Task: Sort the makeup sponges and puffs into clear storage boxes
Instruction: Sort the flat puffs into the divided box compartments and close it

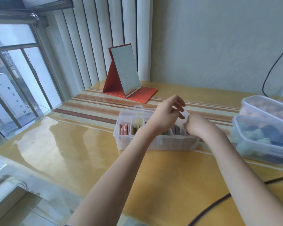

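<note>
so box [155, 141] runs left-right, both hands over its right end. left hand [166, 115] pinches a clear divider [185, 114]; right hand [194, 125] curled inside, grip unclear.

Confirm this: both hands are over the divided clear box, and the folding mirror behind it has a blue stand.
Not quite. The head view shows the folding mirror on a red-orange stand, not blue. The rest holds: the left hand and right hand are over the divided clear box.

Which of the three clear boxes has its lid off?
The divided box in the middle, under both hands, is open on top. The two boxes at the right, one behind the other, have lids on.
</note>
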